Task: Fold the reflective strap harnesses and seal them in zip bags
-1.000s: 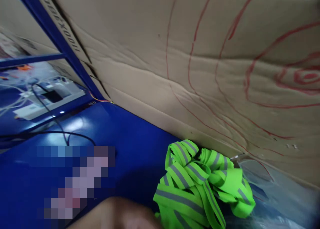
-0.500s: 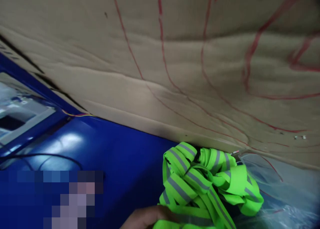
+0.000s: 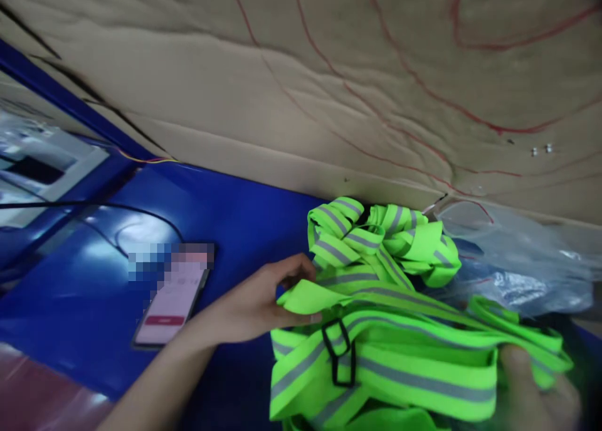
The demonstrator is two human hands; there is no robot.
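Note:
Neon-green reflective straps with grey stripes [image 3: 414,374] stretch between my two hands in the lower right. My left hand [image 3: 277,299] pinches their left end between thumb and fingers. At the other end my right hand [image 3: 531,387], somewhat blurred, is closed around the folded straps. A black plastic buckle [image 3: 341,352] hangs on the straps near my left fingers. Behind them, a loose heap of the same reflective strap [image 3: 348,236] lies on the blue surface against the cardboard.
A large cardboard sheet [image 3: 188,86] with red marker lines rises along the back. A phone [image 3: 174,299] on a black cable [image 3: 94,204] lies on the blue surface [image 3: 244,205] left of my forearm. Clear plastic bags [image 3: 512,274] sit at the right.
The view has tilted down, so the cardboard and heap appear higher. Both hands and the stretched straps now show, and the phone has come further into view.

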